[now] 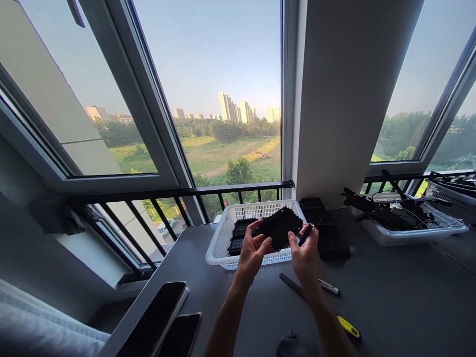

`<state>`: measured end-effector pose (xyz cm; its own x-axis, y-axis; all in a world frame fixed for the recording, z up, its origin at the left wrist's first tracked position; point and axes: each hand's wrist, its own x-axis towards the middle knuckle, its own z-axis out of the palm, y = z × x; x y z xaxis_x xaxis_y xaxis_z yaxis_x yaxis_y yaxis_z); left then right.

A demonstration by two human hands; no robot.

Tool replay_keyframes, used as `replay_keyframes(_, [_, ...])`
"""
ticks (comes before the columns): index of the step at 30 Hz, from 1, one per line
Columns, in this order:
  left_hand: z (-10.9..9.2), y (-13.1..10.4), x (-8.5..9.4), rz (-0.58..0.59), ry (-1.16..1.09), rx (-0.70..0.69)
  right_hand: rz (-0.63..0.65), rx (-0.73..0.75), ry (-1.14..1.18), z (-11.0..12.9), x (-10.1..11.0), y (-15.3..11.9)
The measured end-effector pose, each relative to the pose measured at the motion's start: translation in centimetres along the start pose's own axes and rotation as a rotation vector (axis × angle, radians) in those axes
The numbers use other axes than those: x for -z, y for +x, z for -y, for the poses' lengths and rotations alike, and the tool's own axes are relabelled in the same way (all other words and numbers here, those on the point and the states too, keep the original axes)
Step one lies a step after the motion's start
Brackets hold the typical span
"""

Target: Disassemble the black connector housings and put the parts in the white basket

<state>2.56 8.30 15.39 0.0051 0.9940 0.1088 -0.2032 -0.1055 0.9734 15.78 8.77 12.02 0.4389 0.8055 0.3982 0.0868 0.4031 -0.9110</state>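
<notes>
Black piece [281, 227] between left hand [253, 253] and right hand [305, 252]

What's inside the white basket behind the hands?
In the basket, black pieces lie toward the left. The left hand, right hand and held black panel hide much else; what's behind them can't be seen.

Open passage between phones [181, 338] and left forearm [231, 307]; white basket [214, 254], railing [208, 190] block front.

Near me on the left I see two dark-screened phones [158, 315] on the grey counter [409, 297], with pale cloth [44, 322] further left; on the far side, a black railing [238, 188] crosses before windows [223, 59] showing me a green field [203, 153] and tall towers [230, 109]
</notes>
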Motion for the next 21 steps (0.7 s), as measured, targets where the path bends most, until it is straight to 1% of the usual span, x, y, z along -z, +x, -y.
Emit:
replay_keyframes(2, [0.1,0.2,0.2,-0.025,0.062,-0.007,-0.081,0.055,-0.099,0.3,0.1,0.2])
replay_keyframes(4, [0.3,0.4,0.5,-0.047,0.123,-0.026,-0.102,0.095,-0.141,0.5,0.2,0.4])
replay_keyframes(9, [0.8,0.9,1.5,-0.158,0.276,-0.121,-0.03,0.099,-0.073,1.1,0.6,0.7])
replay_keyframes(11, [0.8,0.9,1.9,-0.171,0.3,-0.134,0.014,0.1,-0.045,1.5,0.8,0.8])
replay_keyframes(14, [0.5,1.0,2.3,-0.176,0.269,-0.136,0.07,0.088,-0.029,2.1,1.2,0.8])
replay_keyframes(17, [0.1,1.1,2.7,-0.212,0.203,-0.141,0.093,0.087,-0.027,2.4,1.5,0.8])
replay_keyframes(21, [0.4,1.4,3.2,-0.257,0.192,-0.165,0.12,0.071,0.021,2.2,1.7,1.1])
